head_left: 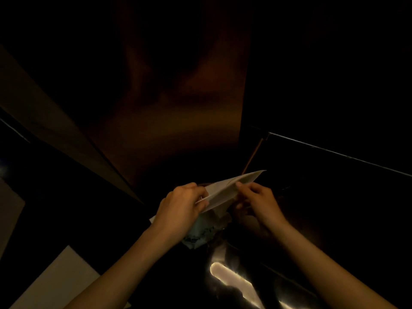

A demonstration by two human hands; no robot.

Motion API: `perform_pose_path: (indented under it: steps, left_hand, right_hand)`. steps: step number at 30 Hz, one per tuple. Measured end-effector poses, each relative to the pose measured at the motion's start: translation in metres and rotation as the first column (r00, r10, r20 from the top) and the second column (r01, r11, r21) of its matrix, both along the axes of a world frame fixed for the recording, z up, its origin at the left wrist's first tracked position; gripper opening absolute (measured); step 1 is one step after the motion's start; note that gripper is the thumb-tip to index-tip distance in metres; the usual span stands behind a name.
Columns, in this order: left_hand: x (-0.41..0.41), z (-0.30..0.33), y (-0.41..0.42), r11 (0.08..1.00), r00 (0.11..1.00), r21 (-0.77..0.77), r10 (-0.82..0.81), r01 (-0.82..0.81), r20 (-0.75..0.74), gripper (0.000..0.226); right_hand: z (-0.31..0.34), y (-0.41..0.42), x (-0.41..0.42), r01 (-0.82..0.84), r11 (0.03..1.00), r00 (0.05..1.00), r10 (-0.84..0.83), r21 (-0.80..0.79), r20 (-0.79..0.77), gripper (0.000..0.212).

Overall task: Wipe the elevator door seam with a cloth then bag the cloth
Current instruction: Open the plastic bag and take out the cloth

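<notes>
Two hands [223,204] hold one bag [229,189] open.

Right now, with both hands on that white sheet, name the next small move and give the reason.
Probably pull the two hands apart to draw the white cloth flat. The left hand pinches its near end and the right hand pinches its upper edge, so it is held folded between them, in front of the dark elevator door. A plastic bag hangs under the left hand. The dim light hides finer detail.
</notes>
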State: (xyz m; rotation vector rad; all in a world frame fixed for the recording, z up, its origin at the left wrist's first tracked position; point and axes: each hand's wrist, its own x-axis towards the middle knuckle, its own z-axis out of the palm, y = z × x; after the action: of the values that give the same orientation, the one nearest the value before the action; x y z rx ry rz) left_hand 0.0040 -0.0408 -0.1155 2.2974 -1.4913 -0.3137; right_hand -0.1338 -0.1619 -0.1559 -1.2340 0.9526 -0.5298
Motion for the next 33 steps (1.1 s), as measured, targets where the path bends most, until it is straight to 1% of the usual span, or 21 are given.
perform_pose_path:
  steps: [2, 5, 9, 12, 17, 20, 22, 25, 26, 27, 29, 30, 31, 33]
  left_hand:
    - [-0.006, 0.003, 0.002, 1.000, 1.000, -0.011, 0.012, -0.012, 0.004, 0.011]
    - [-0.008, 0.006, 0.004, 0.998, 0.998, -0.033, 0.054, -0.055, -0.019, 0.010]
    - [-0.006, 0.021, -0.003, 0.997, 0.996, -0.020, 0.076, -0.077, -0.036, 0.005]
    - [-0.006, 0.051, -0.015, 0.996, 0.996, -0.013, 0.087, -0.087, -0.012, 0.011]
    - [-0.021, 0.133, -0.030, 0.984, 0.987, -0.077, 0.158, -0.161, -0.038, 0.014]
    - [-0.033, 0.211, -0.038, 0.971, 0.984, -0.163, 0.172, -0.177, -0.045, 0.014]
    - [-0.042, 0.270, -0.042, 0.955, 0.979, -0.219, 0.185, -0.200, -0.087, 0.013]
    - [-0.054, 0.359, -0.047, 0.932, 0.972, -0.291, 0.173, -0.214, -0.161, 0.014]
    - [-0.059, 0.390, -0.048, 0.931, 0.974, -0.308, 0.150, -0.198, -0.170, 0.015]
    - [-0.064, 0.425, -0.050, 0.930, 0.977, -0.322, 0.124, -0.176, -0.175, 0.017]
    - [-0.074, 0.486, -0.051, 0.929, 0.985, -0.351, 0.068, -0.119, -0.156, 0.020]
    - [-0.078, 0.515, -0.053, 0.927, 0.989, -0.364, 0.045, -0.094, -0.143, 0.023]
    - [-0.082, 0.542, -0.054, 0.926, 0.989, -0.371, 0.024, -0.076, -0.143, 0.025]
    - [-0.088, 0.595, -0.055, 0.921, 0.986, -0.389, -0.031, -0.036, -0.164, 0.029]
  right_hand:
    - [0.008, 0.001, -0.004, -0.009, 1.000, 0.999, 0.009, -0.009, 0.040, 0.017]
    - [0.016, 0.002, -0.012, -0.025, 0.999, 0.999, 0.026, -0.047, 0.024, 0.013]
    - [0.033, 0.002, -0.020, -0.046, 0.997, 0.999, 0.044, -0.066, -0.028, 0.007]
    - [0.060, -0.004, -0.031, -0.054, 0.992, 0.993, 0.041, -0.113, -0.115, 0.013]
    - [0.134, -0.024, -0.070, -0.165, 0.945, 0.925, 0.048, -0.282, -0.378, 0.019]
    - [0.205, -0.030, -0.095, -0.203, 0.916, 0.860, -0.001, -0.345, -0.510, 0.021]
    - [0.261, -0.028, -0.111, -0.228, 0.885, 0.809, -0.060, -0.407, -0.584, 0.029]
    - [0.350, -0.021, -0.130, -0.333, 0.781, 0.748, -0.123, -0.529, -0.653, 0.038]
    - [0.380, -0.016, -0.135, -0.385, 0.721, 0.735, -0.138, -0.576, -0.664, 0.038]
    - [0.415, -0.013, -0.141, -0.445, 0.640, 0.721, -0.158, -0.626, -0.675, 0.040]
    - [0.472, -0.008, -0.148, -0.586, 0.423, 0.696, -0.174, -0.691, -0.697, 0.051]
    - [0.501, -0.005, -0.151, -0.660, 0.330, 0.660, -0.177, -0.675, -0.731, 0.055]
    - [0.527, -0.002, -0.154, -0.724, 0.254, 0.619, -0.173, -0.642, -0.766, 0.054]
    - [0.579, 0.007, -0.157, -0.790, 0.146, 0.571, -0.179, -0.595, -0.801, 0.048]
